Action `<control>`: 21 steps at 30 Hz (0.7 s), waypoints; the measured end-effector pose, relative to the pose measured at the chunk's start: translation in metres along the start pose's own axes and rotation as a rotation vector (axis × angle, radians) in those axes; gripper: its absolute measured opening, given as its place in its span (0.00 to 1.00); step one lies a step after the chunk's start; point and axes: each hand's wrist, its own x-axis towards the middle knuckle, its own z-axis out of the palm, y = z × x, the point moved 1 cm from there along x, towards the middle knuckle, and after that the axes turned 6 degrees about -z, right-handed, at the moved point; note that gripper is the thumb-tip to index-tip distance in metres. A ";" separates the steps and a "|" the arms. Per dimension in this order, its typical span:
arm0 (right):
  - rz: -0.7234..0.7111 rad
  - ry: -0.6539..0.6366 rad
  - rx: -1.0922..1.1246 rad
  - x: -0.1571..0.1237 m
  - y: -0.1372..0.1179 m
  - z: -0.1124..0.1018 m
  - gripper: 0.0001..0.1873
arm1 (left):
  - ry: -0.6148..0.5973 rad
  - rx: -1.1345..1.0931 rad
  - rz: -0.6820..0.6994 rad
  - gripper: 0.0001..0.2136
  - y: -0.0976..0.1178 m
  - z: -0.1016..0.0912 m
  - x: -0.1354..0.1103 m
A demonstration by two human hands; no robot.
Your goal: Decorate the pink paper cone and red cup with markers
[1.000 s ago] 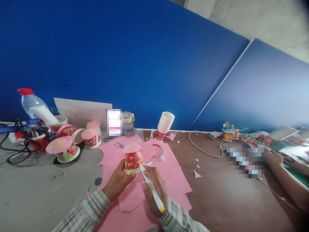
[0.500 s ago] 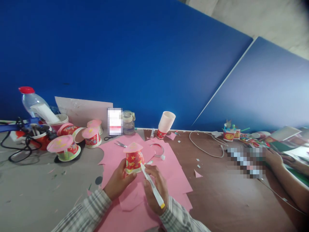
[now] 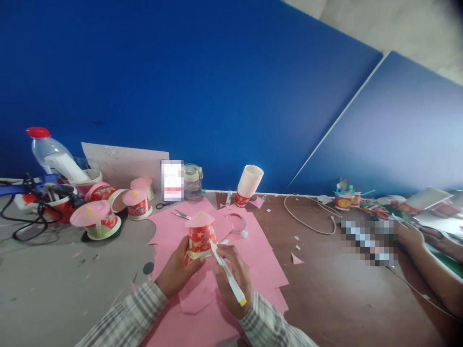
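Observation:
A red patterned paper cup (image 3: 201,239), upside down with a pink paper cone on top, is gripped at its left side by my left hand (image 3: 181,266). My right hand (image 3: 234,278) is closed around a white marker (image 3: 230,277) with a yellow end. The marker's other end meets the cup's lower right side; whether the tip touches cannot be made out. Beneath both hands lie pink paper sheets (image 3: 262,267). Scissors (image 3: 181,214) rest on the paper behind the cup, and a roll of clear tape (image 3: 237,224) sits to its right.
Several decorated cups (image 3: 137,205) stand or lie at the left, near a red-capped bottle (image 3: 47,149). A stack of paper cups (image 3: 249,185) leans by the blue partition (image 3: 202,96). A white cable (image 3: 307,224) lies at the right, where another person's hand (image 3: 410,236) works.
The marker and my right hand have shifted very slightly at the cup's lower edge. At the far right, the other person's hands have moved a little.

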 end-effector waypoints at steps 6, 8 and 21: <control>0.009 -0.016 0.000 0.000 0.001 0.001 0.11 | 0.011 0.044 -0.003 0.21 -0.003 -0.001 0.000; 0.016 -0.020 0.001 0.002 0.001 0.001 0.11 | 0.012 0.052 -0.009 0.20 -0.003 -0.002 0.000; 0.035 -0.018 -0.012 0.004 -0.002 0.000 0.09 | 0.018 0.072 -0.003 0.20 -0.002 -0.001 0.000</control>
